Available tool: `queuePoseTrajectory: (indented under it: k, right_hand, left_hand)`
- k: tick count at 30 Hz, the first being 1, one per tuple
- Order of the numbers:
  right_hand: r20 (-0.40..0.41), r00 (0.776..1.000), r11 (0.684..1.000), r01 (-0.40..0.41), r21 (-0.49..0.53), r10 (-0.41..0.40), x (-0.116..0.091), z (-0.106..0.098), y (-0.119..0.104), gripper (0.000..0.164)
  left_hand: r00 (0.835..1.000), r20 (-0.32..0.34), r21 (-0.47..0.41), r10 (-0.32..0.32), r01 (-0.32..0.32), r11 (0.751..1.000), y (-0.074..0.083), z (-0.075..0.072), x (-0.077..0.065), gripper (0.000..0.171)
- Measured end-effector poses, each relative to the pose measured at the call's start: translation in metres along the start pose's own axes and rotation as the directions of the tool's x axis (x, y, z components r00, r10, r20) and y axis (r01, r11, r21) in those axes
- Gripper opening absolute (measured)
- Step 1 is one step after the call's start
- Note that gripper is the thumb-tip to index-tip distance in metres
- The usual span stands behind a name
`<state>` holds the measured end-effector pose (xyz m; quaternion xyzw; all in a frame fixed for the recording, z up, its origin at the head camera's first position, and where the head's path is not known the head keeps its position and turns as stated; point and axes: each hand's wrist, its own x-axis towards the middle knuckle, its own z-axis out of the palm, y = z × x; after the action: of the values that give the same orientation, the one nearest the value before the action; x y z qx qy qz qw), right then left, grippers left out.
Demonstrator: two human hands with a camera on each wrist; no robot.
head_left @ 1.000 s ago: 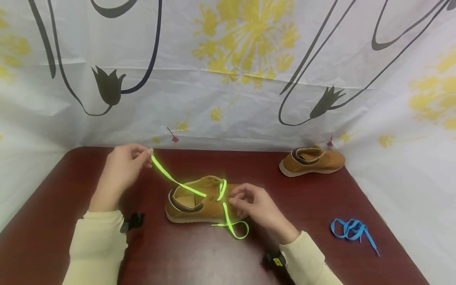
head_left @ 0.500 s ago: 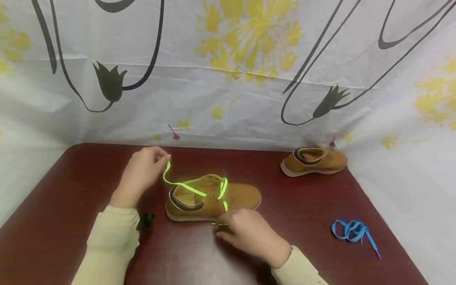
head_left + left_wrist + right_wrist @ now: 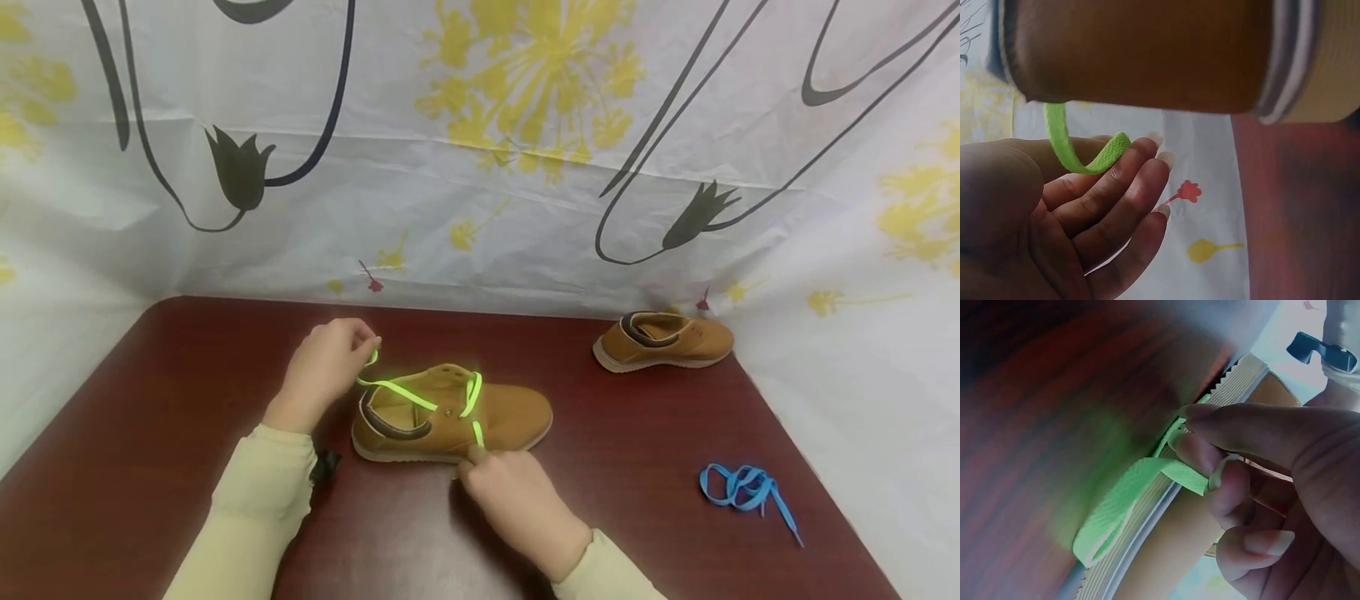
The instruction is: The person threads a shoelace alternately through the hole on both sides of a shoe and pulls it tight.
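Note:
A tan shoe (image 3: 517, 410) stands on the table, toe to the right, with a neon-green shoelace (image 3: 408, 394) through some of its eyelets. Behind the heel, my left hand (image 3: 326, 367) pinches one end of the lace, which sags in a short curve over the shoe's opening. In the left wrist view the lace (image 3: 1060, 140) runs to the thumb and index finger, beside the shoe's heel (image 3: 1141, 56). My right hand (image 3: 517, 500) is at the near side of the sole. In the right wrist view its curled fingers grip the looped lace (image 3: 1122, 494); the lace tip is hidden.
A second tan shoe (image 3: 663, 342), with no lace in it, stands at the table's back right. A blue shoelace (image 3: 750, 487) lies loosely coiled on the right. A patterned white sheet (image 3: 465, 183) hangs behind the dark red table (image 3: 405, 533).
My left hand has come right, towards the heel, and its stretch of lace has gone slack. My right hand has moved down from the toe to the near sole and taken hold of the lace there.

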<state>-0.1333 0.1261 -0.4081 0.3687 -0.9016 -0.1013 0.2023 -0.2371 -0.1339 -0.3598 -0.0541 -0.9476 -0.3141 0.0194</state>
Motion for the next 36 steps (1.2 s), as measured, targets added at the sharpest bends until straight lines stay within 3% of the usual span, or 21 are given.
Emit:
queuePoseTrajectory:
  k: [6,15,23,30,36]
  right_hand:
    - [-0.010,1.000,1.000,0.004,-0.007,-0.004,0.000,0.002,0.000,0.016]
    - [0.007,1.000,0.999,0.009,-0.038,-0.009,-0.001,0.003,-0.003,0.011]
    - [0.031,0.999,0.997,0.044,-0.060,-0.043,-0.003,0.002,-0.006,0.010]
    - [0.138,0.990,0.995,0.000,0.096,-0.013,-0.002,-0.005,-0.005,0.011]
    - [0.214,0.977,0.960,-0.048,0.276,-0.013,-0.002,-0.015,-0.005,0.016]
  left_hand:
    - [0.999,0.036,0.012,0.013,-0.013,1.000,-0.001,0.007,0.004,0.024]
    - [0.989,0.120,0.006,0.089,-0.090,0.996,-0.004,0.019,0.006,0.022]
    - [0.987,0.122,0.014,0.104,-0.106,0.994,0.000,0.018,0.002,0.025]
    - [0.986,0.112,0.033,0.121,-0.125,0.992,0.009,0.015,0.000,0.024]
    - [0.988,0.072,0.070,0.139,-0.144,0.987,0.023,0.016,-0.004,0.020]
